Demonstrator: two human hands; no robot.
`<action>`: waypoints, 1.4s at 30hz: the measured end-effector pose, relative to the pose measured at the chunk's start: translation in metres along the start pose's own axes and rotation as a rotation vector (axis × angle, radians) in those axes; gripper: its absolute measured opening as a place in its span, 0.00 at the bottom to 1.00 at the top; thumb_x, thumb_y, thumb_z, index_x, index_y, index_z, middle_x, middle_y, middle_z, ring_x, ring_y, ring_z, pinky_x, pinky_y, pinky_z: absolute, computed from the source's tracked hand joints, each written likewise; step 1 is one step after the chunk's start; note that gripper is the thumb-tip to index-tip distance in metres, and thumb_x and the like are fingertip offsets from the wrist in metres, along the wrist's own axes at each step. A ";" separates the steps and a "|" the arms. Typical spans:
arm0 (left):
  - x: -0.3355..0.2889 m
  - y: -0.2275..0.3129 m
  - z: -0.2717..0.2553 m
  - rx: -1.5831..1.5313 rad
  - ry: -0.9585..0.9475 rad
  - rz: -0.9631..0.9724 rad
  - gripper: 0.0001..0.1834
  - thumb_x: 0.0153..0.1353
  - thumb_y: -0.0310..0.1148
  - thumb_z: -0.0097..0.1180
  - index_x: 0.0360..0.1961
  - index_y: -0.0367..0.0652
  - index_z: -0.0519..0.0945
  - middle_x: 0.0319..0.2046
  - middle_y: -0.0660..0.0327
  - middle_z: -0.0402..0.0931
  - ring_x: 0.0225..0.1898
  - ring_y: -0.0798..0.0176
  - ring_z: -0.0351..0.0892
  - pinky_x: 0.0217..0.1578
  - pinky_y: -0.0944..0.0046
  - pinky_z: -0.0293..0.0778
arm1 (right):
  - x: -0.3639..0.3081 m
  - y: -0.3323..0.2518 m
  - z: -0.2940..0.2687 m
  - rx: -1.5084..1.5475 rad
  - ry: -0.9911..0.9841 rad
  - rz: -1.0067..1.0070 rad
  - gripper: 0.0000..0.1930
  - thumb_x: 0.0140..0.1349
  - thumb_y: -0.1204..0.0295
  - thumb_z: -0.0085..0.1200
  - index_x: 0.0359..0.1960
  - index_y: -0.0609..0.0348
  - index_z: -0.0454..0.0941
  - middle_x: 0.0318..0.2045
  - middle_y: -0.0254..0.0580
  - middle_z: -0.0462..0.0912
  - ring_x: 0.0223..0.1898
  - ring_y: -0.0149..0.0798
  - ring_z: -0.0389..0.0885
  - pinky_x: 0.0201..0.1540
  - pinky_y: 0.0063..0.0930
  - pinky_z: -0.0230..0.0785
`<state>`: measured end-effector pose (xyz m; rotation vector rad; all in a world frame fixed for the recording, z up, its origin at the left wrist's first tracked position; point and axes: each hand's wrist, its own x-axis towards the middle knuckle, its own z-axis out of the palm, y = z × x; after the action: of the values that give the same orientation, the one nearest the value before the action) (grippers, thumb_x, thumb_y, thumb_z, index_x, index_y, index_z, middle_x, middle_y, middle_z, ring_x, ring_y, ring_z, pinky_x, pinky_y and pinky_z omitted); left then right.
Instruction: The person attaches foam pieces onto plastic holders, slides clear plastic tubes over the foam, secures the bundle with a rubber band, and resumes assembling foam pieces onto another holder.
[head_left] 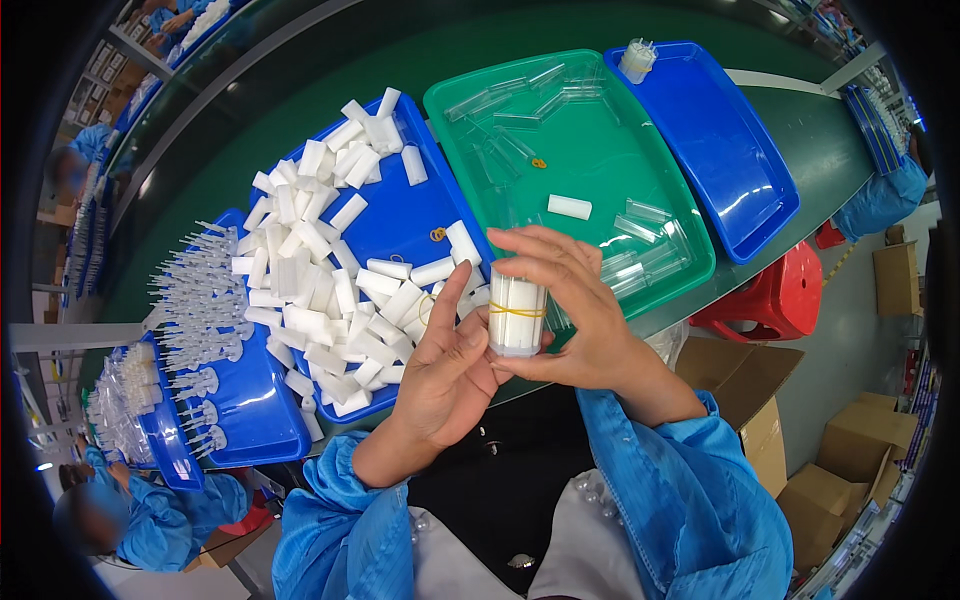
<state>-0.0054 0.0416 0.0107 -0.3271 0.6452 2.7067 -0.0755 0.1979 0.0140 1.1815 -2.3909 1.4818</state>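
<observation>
A bundle of clear tubes with white cylinders inside (518,300), bound round its middle by a yellow rubber band (520,312), stands upright between my hands. My right hand (585,320) is closed on it, thumb at the bottom and fingers at the top. Close against its lower left side is my left hand (440,385), its index finger raised and its thumb apart; where its other fingers touch the bundle is partly hidden. White cylinders (300,240) lie heaped in and over the blue tray (395,205) just beyond my left hand.
A green tray (560,150) holds clear tubes (650,222), a lone white cylinder (569,207) and a rubber band (539,163). Another bundle (638,61) stands in the far right blue tray (725,150). Spiky white plastic parts (205,300) fill the left tray (260,420). A red stool (775,295) and cardboard boxes (840,460) stand right.
</observation>
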 end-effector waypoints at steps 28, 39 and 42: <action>-0.004 -0.006 -0.008 0.688 -0.032 0.673 0.59 0.47 0.14 0.60 0.65 0.52 0.26 0.47 0.49 0.67 0.51 0.58 0.69 0.53 0.55 0.68 | -0.015 0.013 -0.003 0.821 -0.013 0.292 0.25 0.50 0.76 0.62 0.52 0.60 0.70 0.52 0.43 0.71 0.49 0.33 0.72 0.50 0.27 0.63; -0.003 -0.006 -0.013 1.006 -0.067 0.842 0.58 0.48 0.12 0.56 0.64 0.47 0.23 0.48 0.50 0.69 0.55 0.52 0.65 0.54 0.54 0.63 | -0.015 0.013 -0.004 1.053 0.021 0.330 0.26 0.48 0.83 0.61 0.52 0.63 0.68 0.52 0.47 0.70 0.53 0.38 0.70 0.55 0.32 0.64; 0.001 -0.006 -0.016 1.065 -0.067 0.862 0.58 0.48 0.12 0.56 0.64 0.45 0.23 0.49 0.51 0.70 0.55 0.51 0.65 0.55 0.54 0.61 | -0.015 0.018 -0.006 0.997 0.014 0.262 0.26 0.48 0.83 0.61 0.51 0.63 0.68 0.53 0.48 0.69 0.53 0.38 0.70 0.54 0.31 0.64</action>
<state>-0.0013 0.0393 -0.0060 0.4067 2.4453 2.4882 -0.0788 0.2154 -0.0028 0.9290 -1.8021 2.9089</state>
